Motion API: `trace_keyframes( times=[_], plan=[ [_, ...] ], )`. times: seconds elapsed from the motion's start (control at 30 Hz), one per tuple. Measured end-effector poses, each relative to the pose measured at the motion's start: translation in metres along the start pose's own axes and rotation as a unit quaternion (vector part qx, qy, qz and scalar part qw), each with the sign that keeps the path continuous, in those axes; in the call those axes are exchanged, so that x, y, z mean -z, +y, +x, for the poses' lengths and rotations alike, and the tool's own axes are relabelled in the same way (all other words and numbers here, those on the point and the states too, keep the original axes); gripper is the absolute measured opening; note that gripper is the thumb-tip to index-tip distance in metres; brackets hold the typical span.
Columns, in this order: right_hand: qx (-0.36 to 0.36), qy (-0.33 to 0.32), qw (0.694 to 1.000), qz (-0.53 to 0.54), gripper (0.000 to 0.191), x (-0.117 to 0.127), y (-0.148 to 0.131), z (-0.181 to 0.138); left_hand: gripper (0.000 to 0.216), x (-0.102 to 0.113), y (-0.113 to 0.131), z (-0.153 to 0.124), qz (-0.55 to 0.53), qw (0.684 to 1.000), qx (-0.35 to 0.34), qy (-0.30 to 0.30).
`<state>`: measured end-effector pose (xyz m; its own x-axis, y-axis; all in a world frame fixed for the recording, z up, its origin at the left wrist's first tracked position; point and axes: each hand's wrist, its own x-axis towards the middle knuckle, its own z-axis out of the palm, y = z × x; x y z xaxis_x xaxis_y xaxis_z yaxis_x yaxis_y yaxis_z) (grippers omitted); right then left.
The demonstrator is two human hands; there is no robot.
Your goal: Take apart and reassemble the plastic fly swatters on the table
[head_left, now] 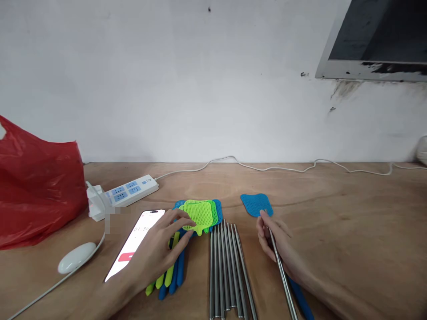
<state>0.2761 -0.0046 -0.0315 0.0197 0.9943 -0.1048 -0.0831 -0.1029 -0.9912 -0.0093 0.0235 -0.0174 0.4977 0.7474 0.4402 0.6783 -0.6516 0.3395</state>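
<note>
My right hand [275, 242] is closed around a slim metal rod [283, 275]. Close beyond its fingertips lies a blue perforated fly swatter head [256, 203]; whether the rod is joined to it I cannot tell. A blue handle [300, 300] shows partly beneath my right forearm. My left hand [167, 238] reaches over a bunch of blue and yellow-green handles [169, 276], fingers apart, its fingertips at the left edge of the top yellow-green swatter head [199, 215]. Green and blue heads lie stacked under that one. Several metal rods [228, 271] rest side by side between my hands.
A lit phone [143, 226] lies partly under my left hand. Behind it sit a white power strip [130, 192] and a red plastic bag [40, 186]. A white mouse-shaped object [76, 258] lies at the left, and a white cable [267, 169] runs along the wall.
</note>
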Motion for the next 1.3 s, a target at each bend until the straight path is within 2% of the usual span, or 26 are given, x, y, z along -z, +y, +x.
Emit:
trace_keyframes(
  times=[0.13, 0.23, 0.3, 0.43, 0.5, 0.6, 0.7, 0.8, 0.97, 1.03, 1.13, 1.2, 1.23, 1.3],
  plan=[
    [0.042, -0.019, 0.993, -0.106, 0.043, 0.002, 0.002, 0.004, 0.019, 0.0, 0.005, -0.002, -0.015, 0.998, -0.057, -0.034],
    [0.03, -0.029, 0.984, -0.172, 0.037, 0.005, 0.008, 0.007, 0.019, 0.002, 0.009, -0.004, -0.02, 0.994, -0.09, -0.058],
    [0.051, -0.019, 0.972, -0.228, 0.044, 0.008, 0.012, 0.007, 0.019, 0.002, 0.012, -0.005, -0.023, 0.992, -0.101, -0.078],
    [0.162, 0.003, 0.934, -0.318, 0.062, 0.009, 0.019, 0.006, 0.02, 0.003, 0.018, -0.004, -0.027, 0.988, -0.104, -0.11],
    [0.167, -0.017, 0.928, -0.333, 0.057, 0.008, 0.019, 0.005, 0.02, 0.002, 0.02, -0.005, -0.026, 0.987, -0.108, -0.119],
    [0.183, -0.009, 0.909, -0.375, 0.032, 0.012, 0.017, 0.008, 0.021, 0.001, 0.021, -0.006, -0.024, 0.984, -0.115, -0.131],
    [0.233, 0.01, 0.852, -0.468, 0.009, 0.02, 0.015, 0.013, 0.021, 0.0, 0.022, -0.007, -0.027, 0.982, -0.116, -0.147],
    [0.243, 0.061, 0.787, -0.565, 0.006, 0.028, 0.015, 0.017, 0.021, -0.001, 0.024, -0.008, -0.029, 0.979, -0.112, -0.166],
    [0.182, 0.127, 0.675, -0.703, 0.007, 0.029, 0.012, 0.016, 0.02, -0.002, 0.029, -0.01, -0.042, 0.975, -0.112, -0.189],
    [0.154, 0.125, 0.654, -0.73, 0.008, 0.029, 0.011, 0.015, 0.019, -0.002, 0.031, -0.01, -0.051, 0.973, -0.116, -0.191],
    [0.135, 0.112, 0.655, -0.735, 0.011, 0.031, 0.011, 0.016, 0.018, -0.001, 0.034, -0.009, -0.069, 0.973, -0.123, -0.181],
    [0.131, 0.108, 0.676, -0.717, 0.015, 0.033, 0.013, 0.018, 0.018, -0.002, 0.035, -0.009, -0.079, 0.973, -0.125, -0.175],
    [0.134, 0.11, 0.699, -0.694, 0.017, 0.034, 0.014, 0.019, 0.018, -0.002, 0.035, -0.01, -0.081, 0.973, -0.126, -0.174],
    [0.149, 0.117, 0.787, -0.587, 0.021, 0.036, 0.016, 0.022, 0.019, -0.002, 0.034, -0.01, -0.082, 0.974, -0.125, -0.172]
  ],
)
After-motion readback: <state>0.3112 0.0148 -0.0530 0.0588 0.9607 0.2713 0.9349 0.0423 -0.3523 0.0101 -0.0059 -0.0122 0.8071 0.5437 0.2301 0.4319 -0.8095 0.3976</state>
